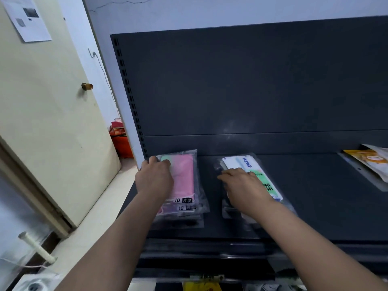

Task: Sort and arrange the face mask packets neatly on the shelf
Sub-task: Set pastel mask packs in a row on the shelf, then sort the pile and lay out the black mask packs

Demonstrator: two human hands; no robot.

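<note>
Pink stack: clear-wrapped pink face mask packets (pixel 184 179), long axis front-to-back, at the left end of the dark metal shelf (pixel 315 196).
Left hand (pixel 154 179): lies on it, fingers bent over its far-left corner; grip cannot be told.
White-and-green stack (pixel 267 186): just right, apart.
Right hand (pixel 244 185): flat on top, fingers loose, reaching its left edge.
</note>
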